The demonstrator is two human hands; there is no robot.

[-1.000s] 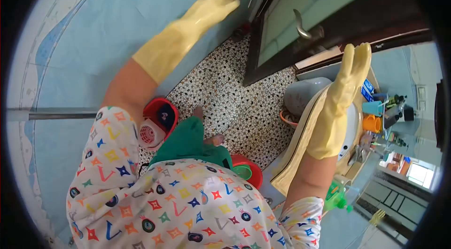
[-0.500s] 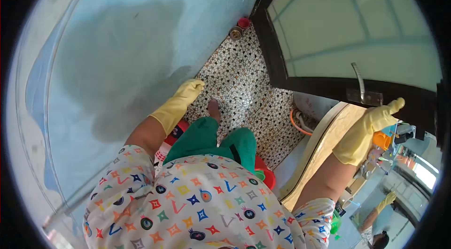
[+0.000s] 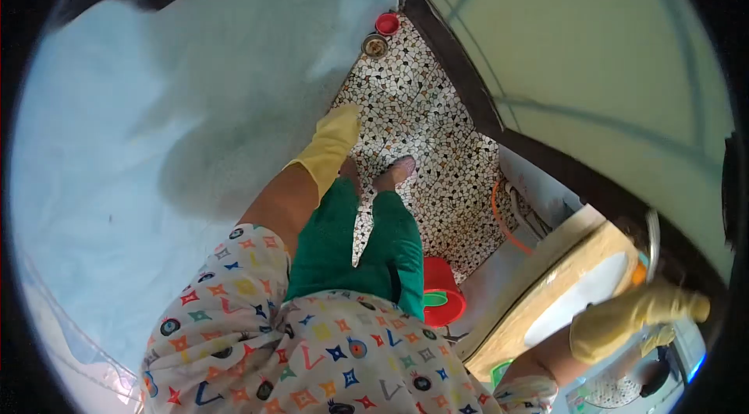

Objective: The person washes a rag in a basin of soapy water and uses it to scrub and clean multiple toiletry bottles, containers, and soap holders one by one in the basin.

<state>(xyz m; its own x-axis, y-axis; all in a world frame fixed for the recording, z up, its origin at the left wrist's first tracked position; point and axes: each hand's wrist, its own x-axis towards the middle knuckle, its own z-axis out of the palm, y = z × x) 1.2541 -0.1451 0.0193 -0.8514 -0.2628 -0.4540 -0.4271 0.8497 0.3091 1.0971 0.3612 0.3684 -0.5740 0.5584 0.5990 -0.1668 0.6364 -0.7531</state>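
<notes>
My left hand [image 3: 334, 137], in a yellow rubber glove, hangs low beside the pale blue wall [image 3: 94, 133]. It looks loosely closed and nothing shows in it, though motion blurs the fingers. My right hand [image 3: 651, 316], gloved the same way, reaches out at the lower right. Its fingers are bent at the dark-framed door [image 3: 569, 174], which has frosted green panels. Just above that hand is the metal door handle [image 3: 654, 246]. The fingertips' far side is hidden.
Speckled tile floor [image 3: 406, 117] lies underfoot. A red bowl [image 3: 388, 24] and a metal bowl [image 3: 375, 46] stand by the wall. Near my legs is a red bucket [image 3: 443, 305]. A wood-edged surface [image 3: 538, 289], an orange hose [image 3: 499, 219] and a mirror are on the right.
My view has shifted, and the door appears turned and closer on the right. My right hand is lower and farther right, below the handle. One foot has stepped forward.
</notes>
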